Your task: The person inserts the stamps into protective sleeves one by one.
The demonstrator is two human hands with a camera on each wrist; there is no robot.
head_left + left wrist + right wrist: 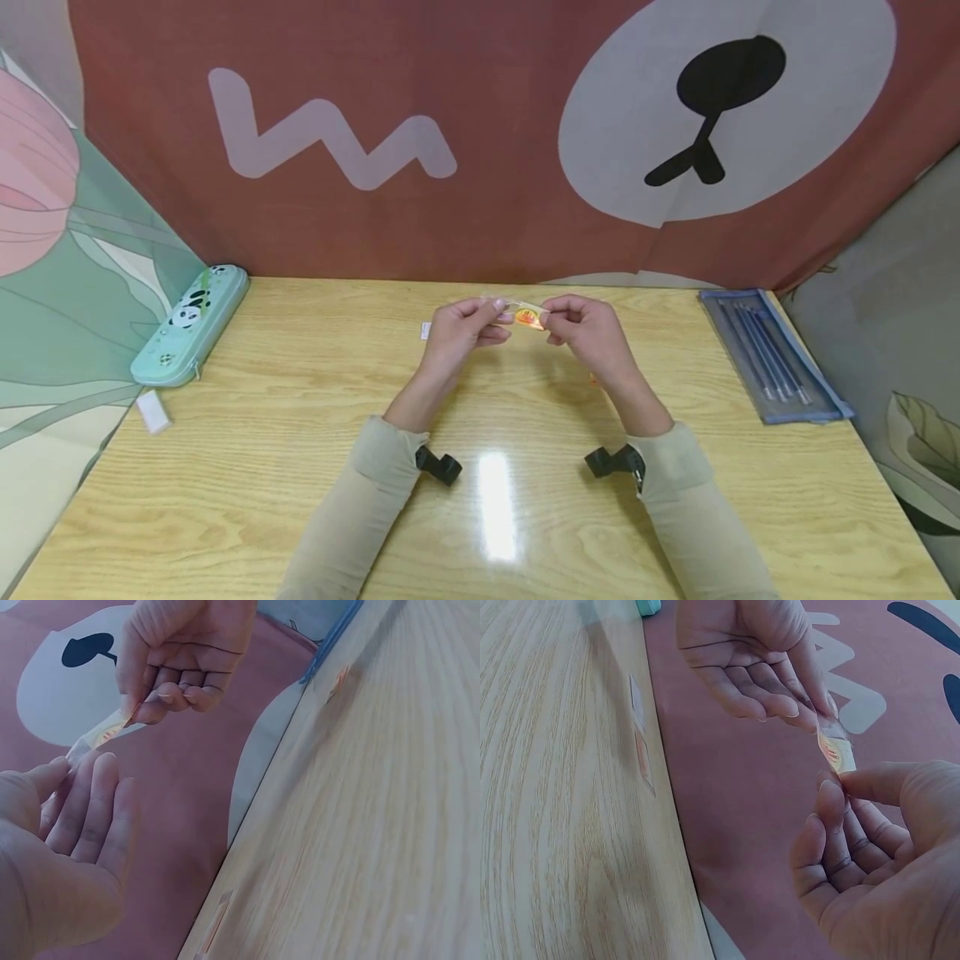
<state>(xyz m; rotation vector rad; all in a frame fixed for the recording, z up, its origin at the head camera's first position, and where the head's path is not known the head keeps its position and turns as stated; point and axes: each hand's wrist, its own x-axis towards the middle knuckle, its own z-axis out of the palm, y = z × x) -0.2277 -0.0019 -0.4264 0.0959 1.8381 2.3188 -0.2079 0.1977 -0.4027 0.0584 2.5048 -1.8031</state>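
Note:
Both hands hold a small strip of clear plastic wrapper with a shiny orange-and-yellow label, raised above the far part of the table. The left hand pinches the clear end between thumb and fingers. At the labelled end, the right hand pinches the wrapper with thumb and forefinger, its other fingers curled in. In the right wrist view the wrapper spans the short gap between the two hands. Whether anything lies inside it, I cannot tell.
A mint panda pencil case lies at the left edge, with a white eraser below it. On the right lies a blue mesh pouch holding several pencils. A flat scrap and an orange piece rest on the table.

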